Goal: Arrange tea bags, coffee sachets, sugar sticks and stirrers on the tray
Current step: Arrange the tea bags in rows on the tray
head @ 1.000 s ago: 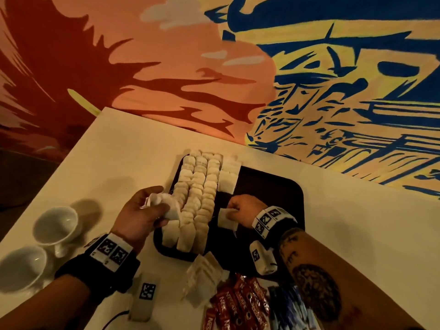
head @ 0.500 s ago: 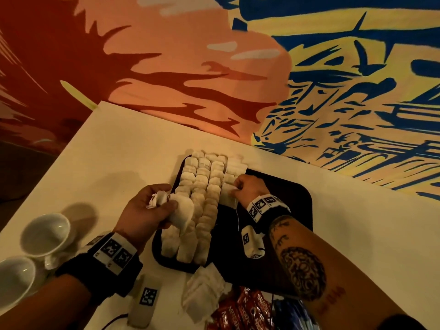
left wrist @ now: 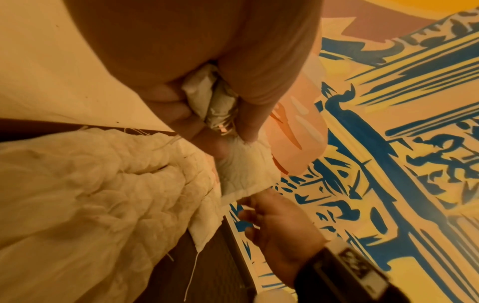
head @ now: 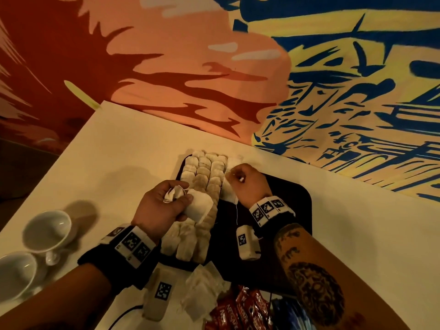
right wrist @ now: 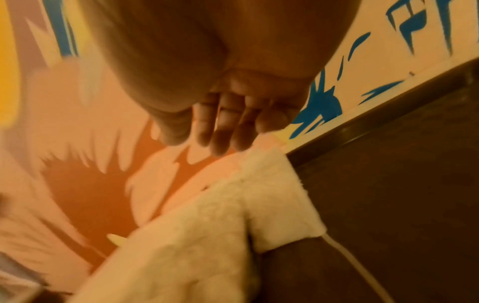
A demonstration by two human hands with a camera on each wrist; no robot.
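Two white cups (head: 46,231) are seen lying near the left edge of the table (head: 133,144), well apart from the dark tray (head: 295,206); loose tea bags (head: 202,285) and red coffee sachets (head: 240,310) lie just before the tray's near rim, and a painted wall stands behind. Three rows of tea bags (head: 202,184) are laid along the tray's left side, their long axis running from the near rim to the far one. The near part of these rows is partly hidden in the head view by the left hand (head: 159,207), whose fingers are curled round a single tea bag (head: 198,207) and crumpled wrappers (head: 173,194); the foil crumple is shown plainly only by the left wrist view. The right hand (head: 247,181) is seen curled at the far end of a fourth, short row, a small white tag (head: 241,179) pinched in it. In the blurred right wrist view its fingers (right wrist: 223,127) hang over that row's bags (right wrist: 272,203).
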